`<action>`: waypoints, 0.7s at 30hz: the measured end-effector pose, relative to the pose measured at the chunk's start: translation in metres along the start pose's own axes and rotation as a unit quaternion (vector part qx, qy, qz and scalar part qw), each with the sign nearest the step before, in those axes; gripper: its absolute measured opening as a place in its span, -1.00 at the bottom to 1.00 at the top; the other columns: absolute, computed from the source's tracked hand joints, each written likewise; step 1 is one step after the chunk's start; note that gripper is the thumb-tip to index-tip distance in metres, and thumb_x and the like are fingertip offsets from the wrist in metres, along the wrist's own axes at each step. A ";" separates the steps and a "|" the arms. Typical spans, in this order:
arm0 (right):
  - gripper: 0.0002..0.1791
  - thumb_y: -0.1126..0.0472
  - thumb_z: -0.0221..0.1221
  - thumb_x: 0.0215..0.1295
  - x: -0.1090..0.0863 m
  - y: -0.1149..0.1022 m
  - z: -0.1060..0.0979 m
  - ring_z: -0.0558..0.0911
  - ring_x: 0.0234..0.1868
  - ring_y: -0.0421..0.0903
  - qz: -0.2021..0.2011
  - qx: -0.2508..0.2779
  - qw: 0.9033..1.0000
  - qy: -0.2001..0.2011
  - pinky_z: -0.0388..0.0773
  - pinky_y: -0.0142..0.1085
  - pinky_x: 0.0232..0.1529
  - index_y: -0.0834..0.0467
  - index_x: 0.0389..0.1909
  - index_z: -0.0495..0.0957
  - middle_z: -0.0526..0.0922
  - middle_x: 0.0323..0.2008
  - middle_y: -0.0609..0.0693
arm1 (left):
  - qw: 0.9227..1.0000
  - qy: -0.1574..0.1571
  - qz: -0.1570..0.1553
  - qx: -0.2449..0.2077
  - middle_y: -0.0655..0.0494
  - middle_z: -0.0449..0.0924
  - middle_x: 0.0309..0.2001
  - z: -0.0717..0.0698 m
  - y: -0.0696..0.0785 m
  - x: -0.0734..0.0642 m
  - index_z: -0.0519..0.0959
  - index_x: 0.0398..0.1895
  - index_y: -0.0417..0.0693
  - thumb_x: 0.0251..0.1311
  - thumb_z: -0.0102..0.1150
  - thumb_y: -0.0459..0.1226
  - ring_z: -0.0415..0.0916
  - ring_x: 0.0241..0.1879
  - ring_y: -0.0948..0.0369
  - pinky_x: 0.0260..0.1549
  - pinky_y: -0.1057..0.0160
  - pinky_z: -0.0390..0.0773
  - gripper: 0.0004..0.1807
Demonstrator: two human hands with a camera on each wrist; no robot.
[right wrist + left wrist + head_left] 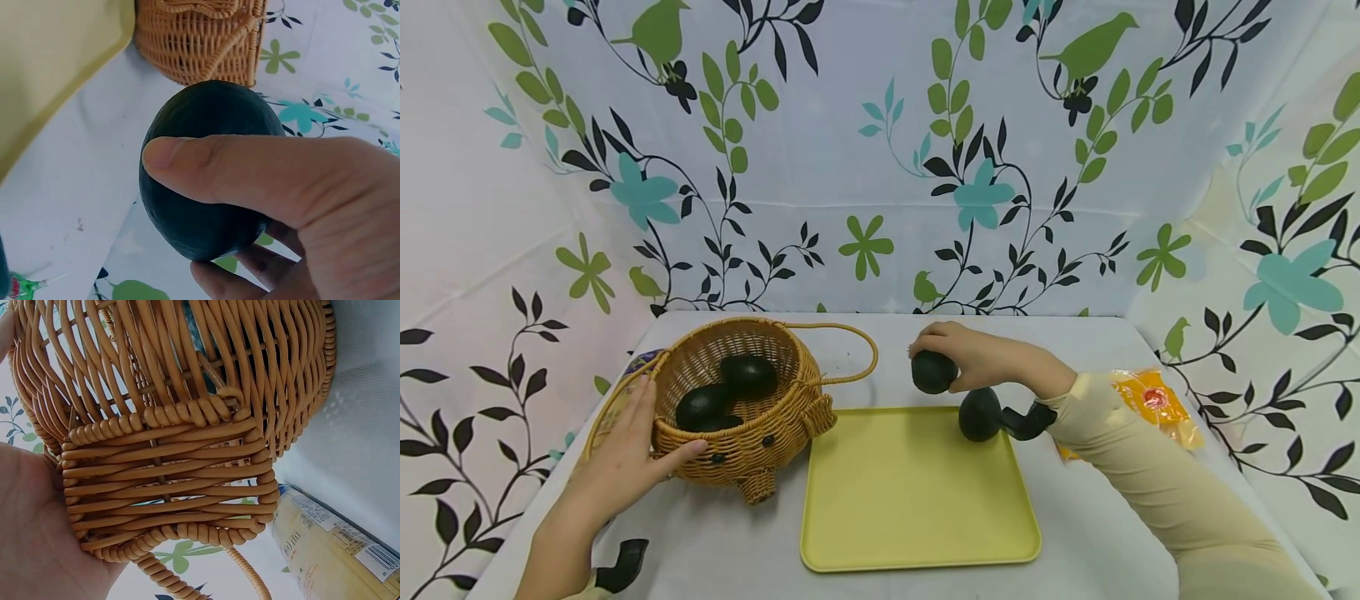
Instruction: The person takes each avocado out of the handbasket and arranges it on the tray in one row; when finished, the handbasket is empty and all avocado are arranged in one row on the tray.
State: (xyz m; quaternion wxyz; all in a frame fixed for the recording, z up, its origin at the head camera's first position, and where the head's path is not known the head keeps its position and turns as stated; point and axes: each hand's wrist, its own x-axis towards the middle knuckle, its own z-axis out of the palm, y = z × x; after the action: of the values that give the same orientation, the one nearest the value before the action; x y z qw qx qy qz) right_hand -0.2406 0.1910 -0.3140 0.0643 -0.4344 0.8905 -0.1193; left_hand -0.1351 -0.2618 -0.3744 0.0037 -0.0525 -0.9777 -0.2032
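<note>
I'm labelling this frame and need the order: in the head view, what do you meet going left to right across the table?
Left hand → wicker basket → yellow tray → dark avocado gripped by the right hand → orange packet.

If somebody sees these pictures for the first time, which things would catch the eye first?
Probably the dark green avocado that the right hand holds above the white table, just beyond the yellow tray. Next comes the pig-shaped wicker basket on the left, with more dark avocados inside and the left hand resting on its side.
</note>
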 end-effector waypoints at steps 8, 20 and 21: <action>-0.34 0.36 0.39 -0.09 -0.007 0.005 0.021 0.39 0.19 0.05 0.006 0.013 1.000 -0.022 0.46 -0.04 0.17 0.06 0.11 0.43 0.40 0.16 0.09 | 1.000 0.000 0.000 -0.001 -0.22 -0.60 0.48 0.000 -0.001 0.000 -0.53 0.46 -0.12 0.10 0.06 0.28 -0.31 0.42 -0.36 0.07 -0.52 0.09 0.24; -0.35 0.28 0.41 -0.09 -0.011 0.012 0.056 0.44 0.13 0.02 0.006 -0.007 0.999 -0.041 0.49 -0.07 0.11 0.05 0.11 0.43 0.44 0.13 0.08 | 1.000 0.005 0.006 -0.003 -0.18 -0.59 0.49 0.001 -0.002 0.001 -0.53 0.46 -0.10 0.10 0.07 0.27 -0.32 0.44 -0.33 0.06 -0.53 0.10 0.24; -0.34 0.29 0.42 -0.09 -0.011 0.012 0.058 0.44 0.12 0.03 0.007 -0.008 0.999 -0.042 0.49 -0.07 0.10 0.05 0.11 0.43 0.44 0.12 0.09 | 1.000 0.006 0.006 -0.002 -0.19 -0.58 0.49 0.000 -0.002 0.001 -0.52 0.46 -0.10 0.10 0.07 0.27 -0.32 0.44 -0.33 0.06 -0.53 0.10 0.24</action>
State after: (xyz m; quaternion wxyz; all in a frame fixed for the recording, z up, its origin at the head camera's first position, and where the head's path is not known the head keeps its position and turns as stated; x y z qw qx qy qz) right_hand -0.2304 0.1984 -0.3728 0.0989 -0.4329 0.8912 -0.0929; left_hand -0.1359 -0.2636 -0.3757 0.0104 -0.0570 -0.9770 -0.2052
